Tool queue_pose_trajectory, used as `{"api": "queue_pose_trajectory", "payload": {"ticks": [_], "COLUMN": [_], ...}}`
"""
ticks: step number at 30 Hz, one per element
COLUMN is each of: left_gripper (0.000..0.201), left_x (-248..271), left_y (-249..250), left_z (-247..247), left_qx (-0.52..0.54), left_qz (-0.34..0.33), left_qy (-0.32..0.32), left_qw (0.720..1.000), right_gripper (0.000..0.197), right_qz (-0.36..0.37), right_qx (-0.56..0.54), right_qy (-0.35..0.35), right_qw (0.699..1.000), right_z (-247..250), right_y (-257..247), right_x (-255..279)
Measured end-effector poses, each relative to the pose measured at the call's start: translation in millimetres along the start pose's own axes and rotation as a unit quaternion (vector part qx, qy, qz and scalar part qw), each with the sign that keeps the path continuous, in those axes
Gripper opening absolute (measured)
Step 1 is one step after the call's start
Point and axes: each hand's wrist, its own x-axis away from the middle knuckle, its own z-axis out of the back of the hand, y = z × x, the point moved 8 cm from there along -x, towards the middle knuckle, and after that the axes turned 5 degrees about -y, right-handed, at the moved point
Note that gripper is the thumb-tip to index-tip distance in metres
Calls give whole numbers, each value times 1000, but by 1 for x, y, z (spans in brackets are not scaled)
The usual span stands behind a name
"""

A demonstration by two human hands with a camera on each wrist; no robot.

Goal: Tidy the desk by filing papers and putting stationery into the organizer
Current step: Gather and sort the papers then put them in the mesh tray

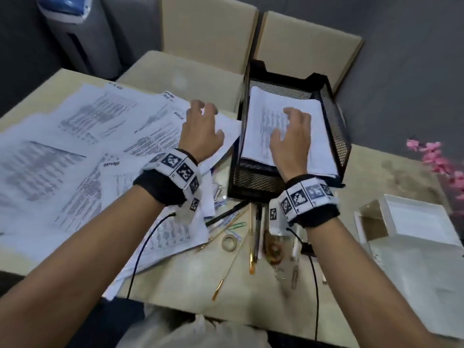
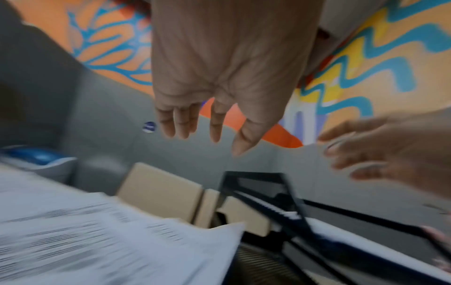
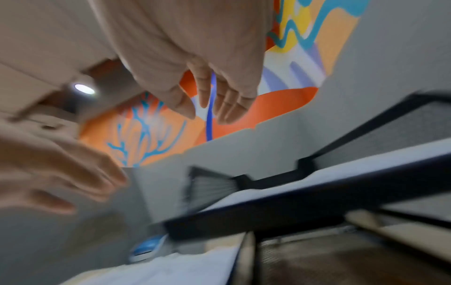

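A black mesh paper tray stands at the desk's far middle with a stack of printed sheets in its top tier. My right hand hovers over that stack, fingers spread and holding nothing. My left hand hangs open just left of the tray, above the loose printed papers that cover the left half of the desk. In the left wrist view my left hand is empty above the papers, and in the right wrist view my right hand is empty above the tray.
Pens, thin brushes, paper clips, a tape roll and rubber bands lie in front of the tray. A white organizer box sits at the right. Pink flowers stand at the right edge. Two chairs and a grey bin are behind the desk.
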Motion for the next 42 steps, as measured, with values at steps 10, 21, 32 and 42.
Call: {"api": "queue_pose_trajectory", "payload": {"ticks": [10,21,32,42], "left_gripper": [69,79,44,41], "left_x": [101,123,109,59], "left_y": [-296,-326,-336,-369], "left_z": [57,26,69,93], "left_qx": [-147,179,329,261], "left_qz": [360,375,247,292], "left_qy": [-159,-34,-3,162], "left_qw": [908,909,911,906], "right_gripper": [56,37,23,19], "right_qz": [-110,-241,-107,-221], "right_qx": [123,1,-46,-22], "right_qy": [-417,-332,-128,-102], "right_qw": [894,912,985,970], "right_z": [-229,-276,-244,-232], "right_y": [-29,-60,-101,-59], "right_x": [98,152,69,16]}}
